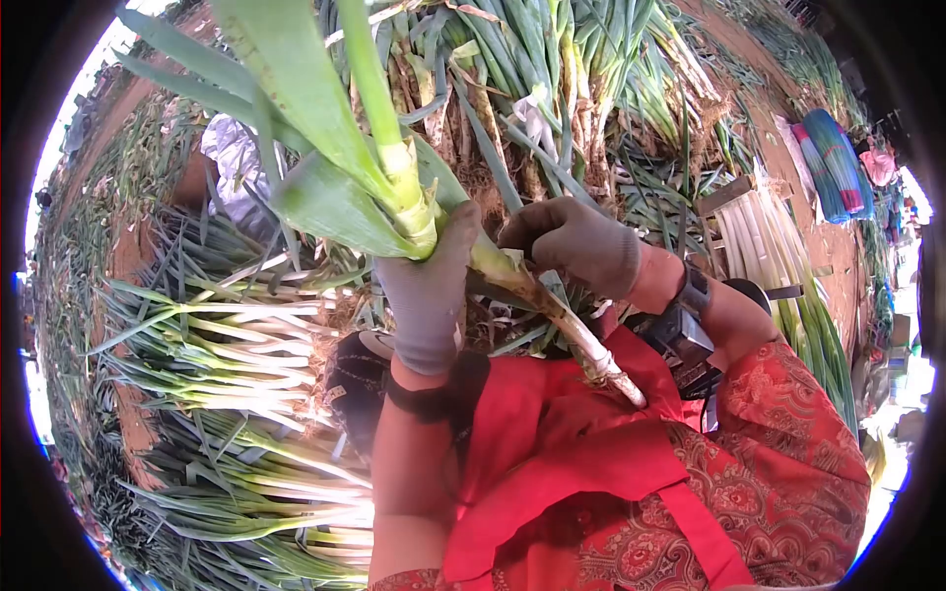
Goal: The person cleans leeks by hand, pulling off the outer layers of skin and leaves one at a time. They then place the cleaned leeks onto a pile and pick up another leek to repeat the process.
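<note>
Brown ground [834,276] lies strewn with leeks [246,345]; left hand [424,300] grips one thick stalk [557,310], likely steadying it; right hand [583,248] curls alongside, whether pinching anything, can't tell.

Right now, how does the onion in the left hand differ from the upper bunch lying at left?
The held onion has a brown-stained stalk; the upper bunch shows cleaner, whiter stalks. The held onion is raised in the left hand's grip, root end toward the apron; the upper bunch lies down, leaves pointing left. Both have green leaves.
</note>
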Demonstrator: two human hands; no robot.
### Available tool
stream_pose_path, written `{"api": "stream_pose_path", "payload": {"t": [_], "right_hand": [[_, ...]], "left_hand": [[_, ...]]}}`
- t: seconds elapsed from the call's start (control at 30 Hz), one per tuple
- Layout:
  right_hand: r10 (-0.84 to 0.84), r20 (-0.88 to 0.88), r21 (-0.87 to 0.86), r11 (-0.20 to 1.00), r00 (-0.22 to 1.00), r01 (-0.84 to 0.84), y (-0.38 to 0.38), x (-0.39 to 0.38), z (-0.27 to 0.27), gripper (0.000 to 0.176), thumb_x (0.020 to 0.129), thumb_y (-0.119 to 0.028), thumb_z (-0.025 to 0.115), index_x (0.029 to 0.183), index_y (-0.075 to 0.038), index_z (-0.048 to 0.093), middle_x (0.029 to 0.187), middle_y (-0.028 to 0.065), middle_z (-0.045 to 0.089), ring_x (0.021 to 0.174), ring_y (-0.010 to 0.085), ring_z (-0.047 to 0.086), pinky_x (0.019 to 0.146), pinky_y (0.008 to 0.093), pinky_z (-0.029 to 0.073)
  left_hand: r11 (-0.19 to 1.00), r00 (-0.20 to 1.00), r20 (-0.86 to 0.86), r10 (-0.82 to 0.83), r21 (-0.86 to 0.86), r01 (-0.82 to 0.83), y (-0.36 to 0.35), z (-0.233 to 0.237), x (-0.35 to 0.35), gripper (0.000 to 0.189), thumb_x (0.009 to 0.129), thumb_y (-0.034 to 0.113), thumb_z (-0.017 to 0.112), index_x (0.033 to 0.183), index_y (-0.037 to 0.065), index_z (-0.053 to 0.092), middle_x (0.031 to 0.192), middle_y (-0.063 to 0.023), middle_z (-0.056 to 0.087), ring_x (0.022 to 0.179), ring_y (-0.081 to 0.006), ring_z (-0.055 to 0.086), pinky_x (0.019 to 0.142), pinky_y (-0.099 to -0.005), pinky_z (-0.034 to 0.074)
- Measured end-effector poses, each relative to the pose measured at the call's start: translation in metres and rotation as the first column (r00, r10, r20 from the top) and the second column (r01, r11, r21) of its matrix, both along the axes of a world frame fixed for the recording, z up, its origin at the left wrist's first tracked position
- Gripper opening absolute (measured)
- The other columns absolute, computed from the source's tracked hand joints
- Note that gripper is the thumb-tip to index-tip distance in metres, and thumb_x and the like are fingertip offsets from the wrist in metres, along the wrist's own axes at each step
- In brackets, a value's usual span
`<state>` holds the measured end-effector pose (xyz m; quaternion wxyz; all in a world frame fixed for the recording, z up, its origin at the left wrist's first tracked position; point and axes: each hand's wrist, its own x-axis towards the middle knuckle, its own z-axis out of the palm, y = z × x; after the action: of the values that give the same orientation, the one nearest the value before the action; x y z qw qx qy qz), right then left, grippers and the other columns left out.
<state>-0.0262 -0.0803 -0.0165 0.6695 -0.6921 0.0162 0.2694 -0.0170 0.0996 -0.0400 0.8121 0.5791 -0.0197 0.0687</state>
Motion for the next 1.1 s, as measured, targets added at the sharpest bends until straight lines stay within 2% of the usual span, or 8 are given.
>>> {"api": "stream_pose_path", "payload": {"t": [0.27,0.5,0.57,0.67,0.73,0.9,1.0,1.1], "right_hand": [[0.021,-0.045,-0.063,0.998,0.999,-0.024,-0.008,-0.006,0.005,0.033,0.085,-0.016,0.072,0.111,0.004,0.065,0.096,0.0057,0.068,0.081,0.0097,0.064,0.073,0.0245,0.051],[0.223,-0.093,0.155,0.966,0.97,-0.207,-0.007,-0.008,-0.025,0.028,0.087,-0.023,0.072,0.102,0.0,0.068,0.083,0.0047,0.068,0.069,0.0109,0.06,0.063,0.0281,0.049],[0.446,0.021,0.051,0.893,0.895,-0.447,-0.008,-0.009,-0.032,0.03,0.084,-0.025,0.074,0.1,0.0,0.068,0.081,0.0062,0.068,0.068,0.014,0.06,0.062,0.0311,0.048],[0.69,-0.005,-0.133,0.717,0.724,-0.684,-0.009,-0.009,-0.045,0.038,0.077,-0.031,0.079,0.099,-0.002,0.068,0.081,0.0096,0.067,0.069,0.0202,0.061,0.063,0.0365,0.048],[0.755,-0.089,-0.177,0.63,0.65,-0.756,-0.014,-0.014,-0.074,0.036,0.076,-0.031,0.079,0.096,-0.003,0.068,0.081,0.0077,0.067,0.071,0.0191,0.062,0.064,0.0355,0.049],[0.593,-0.4,-0.55,0.455,0.699,-0.7,-0.043,-0.051,-0.11,0.037,0.072,-0.034,0.081,0.089,-0.004,0.07,0.088,0.0072,0.071,0.079,0.0218,0.066,0.071,0.0346,0.052],[0.649,-0.52,-0.727,0.005,0.555,-0.687,-0.079,-0.073,-0.135,0.047,0.069,-0.051,0.076,0.09,-0.008,0.072,0.09,0.0121,0.072,0.086,0.0325,0.068,0.076,0.0399,0.054],[0.48,-0.591,-0.768,-0.087,0.649,-0.635,-0.111,-0.065,-0.129,0.039,0.085,-0.035,0.062,0.111,-0.006,0.068,0.097,0.0161,0.071,0.087,0.0359,0.069,0.071,0.0447,0.054]], "left_hand": [[0.999,0.998,0.023,-0.051,-0.015,0.052,0.002,0.006,0.0,0.043,0.083,-0.002,0.071,0.122,-0.001,0.053,0.103,-0.0052,0.061,0.088,-0.0128,0.06,0.077,-0.0259,0.052],[0.903,0.902,-0.106,-0.419,-0.148,0.402,0.022,0.021,-0.006,0.041,0.086,0.01,0.071,0.118,-0.003,0.049,0.098,-0.0117,0.062,0.08,-0.0218,0.066,0.06,-0.0297,0.056],[0.894,0.891,-0.073,-0.448,-0.013,0.449,0.026,0.004,-0.004,0.034,0.09,0.015,0.067,0.116,-0.001,0.052,0.099,-0.0094,0.064,0.087,-0.0182,0.064,0.072,-0.0287,0.052],[0.791,0.826,-0.01,-0.563,-0.298,0.535,0.02,0.003,-0.001,0.047,0.084,0.011,0.073,0.119,-0.002,0.045,0.093,-0.0153,0.06,0.068,-0.0293,0.067,0.044,-0.0393,0.061],[0.825,0.842,-0.028,-0.538,-0.22,0.52,0.018,0.002,-0.002,0.038,0.085,0.009,0.071,0.115,0.0,0.051,0.094,-0.0131,0.061,0.074,-0.0262,0.065,0.055,-0.0365,0.057],[0.879,0.877,-0.077,-0.475,-0.089,0.468,0.013,-0.003,-0.001,0.031,0.085,0.007,0.07,0.111,0.002,0.054,0.091,-0.0096,0.06,0.073,-0.0212,0.061,0.057,-0.0321,0.051],[0.915,0.912,-0.105,-0.397,0.04,0.402,0.006,-0.008,-0.001,0.027,0.085,0.005,0.069,0.109,0.003,0.056,0.089,-0.0075,0.059,0.072,-0.0182,0.058,0.058,-0.0296,0.048],[0.94,0.944,-0.104,-0.314,0.103,0.325,0.004,-0.008,0.003,0.024,0.085,0.003,0.068,0.106,0.004,0.058,0.087,-0.0054,0.058,0.071,-0.0152,0.056,0.059,-0.027,0.045]]}}
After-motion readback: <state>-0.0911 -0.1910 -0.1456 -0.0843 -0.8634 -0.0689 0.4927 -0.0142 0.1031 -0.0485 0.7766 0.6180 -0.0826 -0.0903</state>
